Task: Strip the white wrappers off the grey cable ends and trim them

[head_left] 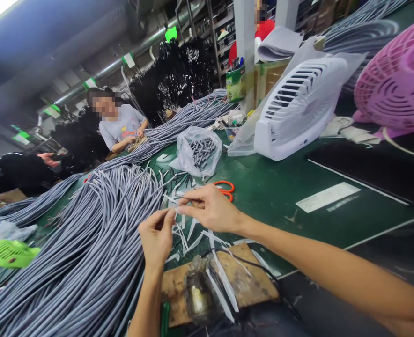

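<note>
My left hand is closed in a pinch beside the ends of a large bundle of grey cables. What it pinches is hidden behind the fingers. Close by, the fingertips of my right hand are pressed together, almost meeting the left ones. A thin dark piece shows at the right fingers, too small to name. Below both hands, white strips lie scattered over the green tabletop. Orange-handled scissors lie just behind my right hand, partly hidden by it.
A clear bag of short grey tube pieces stands beyond the hands. To the right are a white fan and a pink fan. A wooden board with a taped device sits in front. Another person works across the table.
</note>
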Tool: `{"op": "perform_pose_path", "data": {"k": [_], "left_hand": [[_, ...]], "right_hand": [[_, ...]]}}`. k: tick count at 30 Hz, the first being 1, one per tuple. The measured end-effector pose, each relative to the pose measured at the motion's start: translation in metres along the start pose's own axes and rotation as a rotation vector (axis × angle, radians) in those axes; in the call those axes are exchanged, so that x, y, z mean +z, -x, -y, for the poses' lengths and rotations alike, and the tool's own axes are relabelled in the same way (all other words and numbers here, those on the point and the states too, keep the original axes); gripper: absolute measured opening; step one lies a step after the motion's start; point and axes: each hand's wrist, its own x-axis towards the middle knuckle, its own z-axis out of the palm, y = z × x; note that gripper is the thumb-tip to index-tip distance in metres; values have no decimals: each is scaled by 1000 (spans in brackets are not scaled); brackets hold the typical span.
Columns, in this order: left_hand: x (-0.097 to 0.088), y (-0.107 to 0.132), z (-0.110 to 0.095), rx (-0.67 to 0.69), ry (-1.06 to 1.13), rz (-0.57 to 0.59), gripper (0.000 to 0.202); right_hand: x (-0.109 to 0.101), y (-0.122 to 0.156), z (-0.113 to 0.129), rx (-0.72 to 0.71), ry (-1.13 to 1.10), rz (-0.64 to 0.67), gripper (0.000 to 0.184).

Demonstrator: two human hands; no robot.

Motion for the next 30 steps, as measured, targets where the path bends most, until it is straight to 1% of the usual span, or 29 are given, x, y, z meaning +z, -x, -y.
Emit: {"op": "perform_pose_path", "data": {"k": [2,3,4,5,6,8,9,10,11,14,15,16,18,19,20,21,23,25,26,28,30], "left_hand": [[-1,-1,-3,50,-25,152,31],[-2,-1,-3,61,-25,182,33],[-4,-2,-2,53,-16,170,34],[-6,-4,0,26,2,120,34],[-8,-6,4,-14,30,44,33],[-14,-12,13,-92,89,-124,35],[-18,-15,17,-117,113,-181,36],[-21,-17,21,-128,121,-209,39],[-23,-18,24,-138,125,-194,41],[-23,-14,24,-168,133,-47,44],[-21,-11,23,-177,141,-14,45],[-18,-8,20,-184,152,10,46],[-13,-3,15,-216,195,67,48],[-11,-2,13,-247,224,109,48],[-11,-2,11,-289,253,163,47],[-12,-2,9,-337,276,225,45],[-17,-4,7,-411,302,312,43],[-24,-6,7,-423,317,321,45],[-27,-6,6,-411,328,310,44],[-32,-6,5,-380,357,308,42],[-35,-5,4,-365,370,355,41]], "right_hand": [[-2,-1,-2,20,33,-74,16],[-3,-2,-3,44,52,-99,15],[-4,-3,-3,60,76,-108,13],[-4,-3,-3,57,100,-96,13],[-5,-3,-2,32,114,-64,13],[-6,1,2,-58,104,51,13],[-8,2,5,-104,85,96,14],[-10,4,7,-138,61,102,15],[-12,4,9,-156,44,61,16],[-16,2,7,-122,90,-226,21],[-15,0,5,-98,128,-272,22],[-13,-1,2,-73,166,-257,23],[-5,-2,-4,-48,222,-101,22],[-1,-2,-7,-54,246,-16,20],[2,-1,-9,-70,270,40,19],[4,0,-10,-90,298,59,20],[5,0,-11,-114,356,10,23],[4,0,-12,-94,379,-40,21],[4,-1,-12,-73,372,-37,18],[4,-1,-15,-37,335,16,17],[8,-1,-17,-37,308,84,20]]}}
